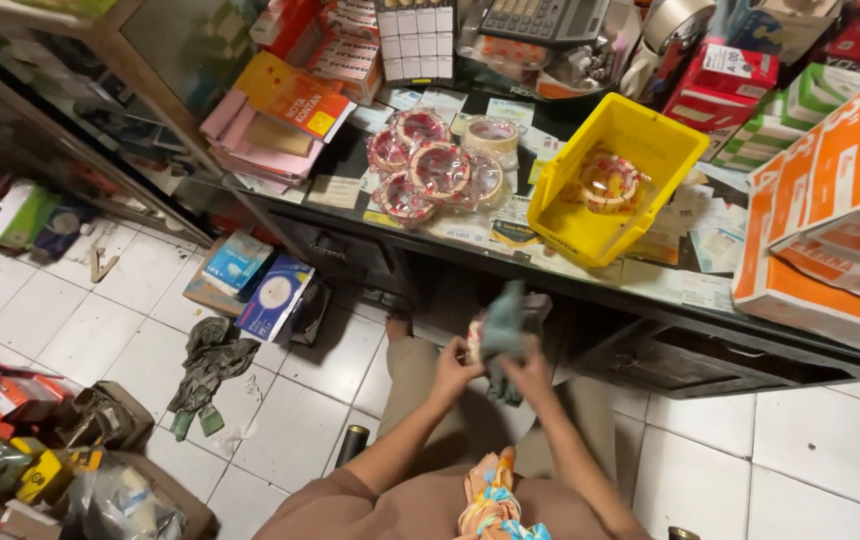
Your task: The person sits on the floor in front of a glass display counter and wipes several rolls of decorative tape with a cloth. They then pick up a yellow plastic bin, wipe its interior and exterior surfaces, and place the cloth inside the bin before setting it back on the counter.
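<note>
Both forearms reach forward from the bottom edge, bare, elbows bent, meeting over the lap. Left hand cups a round tape roll (mostly hidden, reddish wrap just showing); right hand is closed on a soft grey-green cloth pressed against that roll, fingers curled round it. Roll and cloth sit just in front of the table edge, above the white tiled floor.

On the dark table top: five shiny plastic-wrapped tape rolls in a touching cluster, reddish prints, one paler beige. Square yellow plastic bin just beside them, tilted, one roll inside. Orange-and-white cardboard box at far right. Pink paper pads stacked at left. Crumpled dark rag on the floor, well apart from the hands.
</note>
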